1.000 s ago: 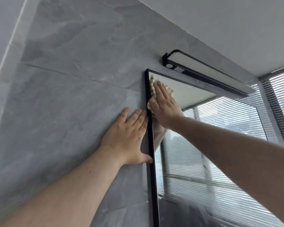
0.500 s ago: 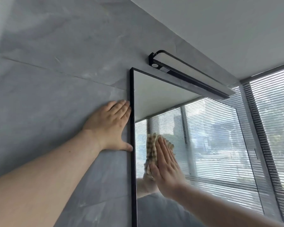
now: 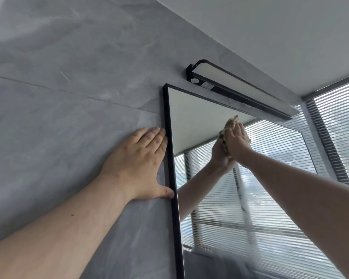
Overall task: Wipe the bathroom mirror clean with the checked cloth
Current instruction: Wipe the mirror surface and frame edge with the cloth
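The right hand (image 3: pixel 237 140), fingers straight, presses the tan checked cloth (image 3: pixel 229 125) on the black-framed glass mirror (image 3: pixel 189 117). Cloth peeks out at their eleven o'clock. The left hand (image 3: pixel 137 160) lies flat on the grey tile wall (image 3: pixel 69 117).

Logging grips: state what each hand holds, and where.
The right hand presses the checked cloth against the mirror, palm over it. The left hand holds nothing, resting flat on the wall.

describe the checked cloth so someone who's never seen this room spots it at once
Find the black-framed mirror on the grey tiled wall, under the long black light bar. High on its glass the right hand presses flat; the checked cloth is the tan-and-dark fabric poking out from under it, the only soft, patterned thing there.
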`<state>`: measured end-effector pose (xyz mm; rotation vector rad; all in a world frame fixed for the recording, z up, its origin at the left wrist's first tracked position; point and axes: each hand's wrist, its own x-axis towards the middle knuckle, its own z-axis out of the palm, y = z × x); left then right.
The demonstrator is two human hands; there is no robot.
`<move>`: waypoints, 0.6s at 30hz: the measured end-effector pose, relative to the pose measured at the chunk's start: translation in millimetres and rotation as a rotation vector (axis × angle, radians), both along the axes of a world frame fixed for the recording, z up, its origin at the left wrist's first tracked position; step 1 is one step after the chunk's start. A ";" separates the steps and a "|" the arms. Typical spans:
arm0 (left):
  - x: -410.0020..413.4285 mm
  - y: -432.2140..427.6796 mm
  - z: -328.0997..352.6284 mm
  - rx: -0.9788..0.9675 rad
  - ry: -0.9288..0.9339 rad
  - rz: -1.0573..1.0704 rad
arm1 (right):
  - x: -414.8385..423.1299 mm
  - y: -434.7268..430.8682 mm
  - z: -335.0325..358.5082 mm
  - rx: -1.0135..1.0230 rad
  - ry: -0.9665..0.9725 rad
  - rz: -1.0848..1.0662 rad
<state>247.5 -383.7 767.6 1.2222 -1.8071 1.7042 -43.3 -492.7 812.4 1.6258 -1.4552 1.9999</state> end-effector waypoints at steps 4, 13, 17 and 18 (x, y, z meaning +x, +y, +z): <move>-0.3 -0.4 0.1 -0.003 -0.001 0.005 | 4.7 0.2 -5.1 -0.041 0.022 0.000; -1.8 10.5 -2.7 0.070 0.022 0.063 | 88.4 62.9 -123.5 -0.184 0.828 -0.001; -10.0 25.3 13.4 0.092 -0.012 0.022 | 91.0 68.2 -142.8 -0.173 0.832 0.000; -11.3 27.4 19.5 0.089 -0.023 -0.002 | 89.8 68.3 -142.0 -0.175 0.844 0.001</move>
